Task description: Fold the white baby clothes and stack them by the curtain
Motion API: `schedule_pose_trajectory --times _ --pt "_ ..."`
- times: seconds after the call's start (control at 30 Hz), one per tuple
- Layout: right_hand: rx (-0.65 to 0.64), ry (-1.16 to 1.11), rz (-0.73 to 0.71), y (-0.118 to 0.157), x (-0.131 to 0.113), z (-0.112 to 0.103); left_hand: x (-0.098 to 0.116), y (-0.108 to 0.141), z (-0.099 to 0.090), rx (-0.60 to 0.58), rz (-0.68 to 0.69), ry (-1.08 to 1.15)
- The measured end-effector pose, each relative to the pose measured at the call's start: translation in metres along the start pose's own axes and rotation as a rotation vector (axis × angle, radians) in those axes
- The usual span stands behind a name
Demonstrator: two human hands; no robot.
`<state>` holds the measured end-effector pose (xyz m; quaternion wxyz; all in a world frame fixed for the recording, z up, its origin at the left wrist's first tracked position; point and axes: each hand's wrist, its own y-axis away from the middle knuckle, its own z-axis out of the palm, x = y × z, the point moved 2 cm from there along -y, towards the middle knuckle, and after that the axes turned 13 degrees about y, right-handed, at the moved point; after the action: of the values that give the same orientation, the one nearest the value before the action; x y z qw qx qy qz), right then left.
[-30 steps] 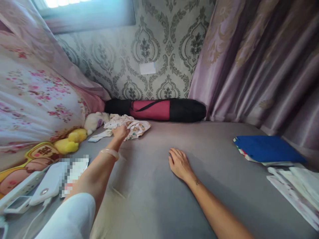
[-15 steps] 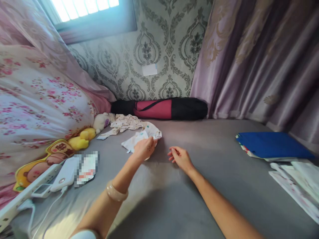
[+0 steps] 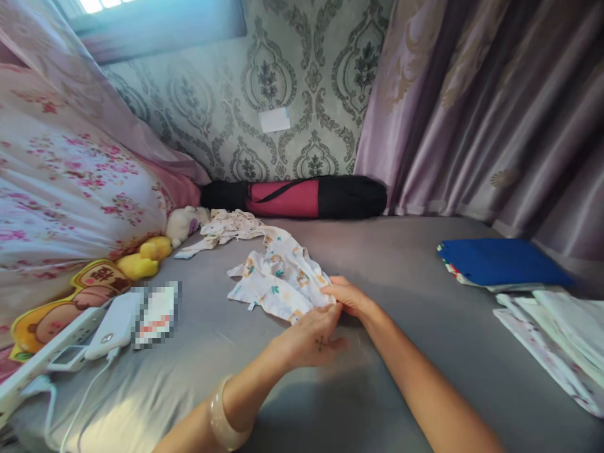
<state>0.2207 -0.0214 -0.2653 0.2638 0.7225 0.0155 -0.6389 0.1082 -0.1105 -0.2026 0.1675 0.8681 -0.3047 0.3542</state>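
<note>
A crumpled white baby garment [image 3: 283,274] with green leaves and tan figures lies partly spread on the grey sheet [image 3: 415,333], a small tag at its near edge. My right hand [image 3: 350,297] pinches its right end, thumb on top. My left hand [image 3: 314,338] meets the right hand at that same end, its fingers closed on the cloth there and partly hidden. A pale bangle [image 3: 226,415] circles my left wrist. Behind the garment is a heap of cream, small-patterned cloth [image 3: 231,225], touching or close to it.
A black and red long bag [image 3: 287,199] lies along the wall. Stuffed toys [image 3: 141,261], a power strip [image 3: 70,336], a white power bank [image 3: 116,327] with a cable and a blurred-out flat item [image 3: 158,314] are at left. Folded blue cloth [image 3: 504,261] and pale folded cloths [image 3: 561,333] lie at right.
My left hand has drawn the garment toward me and to the right, spreading it out. My right hand, empty before, now holds its end. The view has shifted slightly.
</note>
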Motion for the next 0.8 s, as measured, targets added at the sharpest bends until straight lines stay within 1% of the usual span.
schedule_pose_trajectory --times 0.07,0.13,0.2,0.23,0.33,0.37,0.4,0.43,0.53,0.6,0.63,0.7,0.77,0.8 --pt "-0.025 0.063 -0.023 0.005 -0.006 -0.005 0.008 0.003 0.001 -0.044 0.048 0.034" --pt "-0.080 0.150 -0.066 0.012 -0.013 -0.012 0.015 0.004 -0.002 -0.068 0.091 0.068" --pt "-0.156 0.306 -0.108 0.018 -0.019 -0.022 0.020 0.003 -0.008 -0.082 0.124 0.144" --pt "-0.194 0.404 -0.121 0.021 -0.021 -0.028 0.020 0.002 -0.013 -0.087 0.118 0.196" --pt "-0.285 0.716 -0.110 0.032 -0.026 -0.046 0.008 -0.008 -0.030 -0.103 0.021 0.390" --pt "-0.299 0.805 -0.097 0.036 -0.027 -0.052 0.000 -0.013 -0.037 -0.089 -0.013 0.440" --pt "-0.295 0.888 -0.087 0.040 -0.030 -0.057 -0.009 -0.019 -0.045 -0.050 -0.028 0.470" --pt "-0.281 0.957 -0.080 0.044 -0.033 -0.061 -0.020 -0.026 -0.053 0.019 -0.034 0.466" --pt "-0.213 1.088 -0.073 0.059 -0.044 -0.071 -0.054 -0.049 -0.076 0.266 -0.086 0.286" --pt "-0.187 1.127 -0.064 0.070 -0.052 -0.075 -0.074 -0.065 -0.085 0.353 -0.151 0.183" --pt "-0.178 1.140 -0.059 0.075 -0.056 -0.076 -0.082 -0.073 -0.087 0.364 -0.146 0.126" --pt "-0.160 1.169 -0.057 0.086 -0.063 -0.077 -0.091 -0.088 -0.087 0.350 -0.074 0.016" --pt "-0.141 1.191 -0.071 0.097 -0.069 -0.076 -0.094 -0.100 -0.083 0.290 0.011 -0.068" --pt "-0.129 1.199 -0.084 0.102 -0.072 -0.076 -0.094 -0.105 -0.080 0.251 0.028 -0.095"
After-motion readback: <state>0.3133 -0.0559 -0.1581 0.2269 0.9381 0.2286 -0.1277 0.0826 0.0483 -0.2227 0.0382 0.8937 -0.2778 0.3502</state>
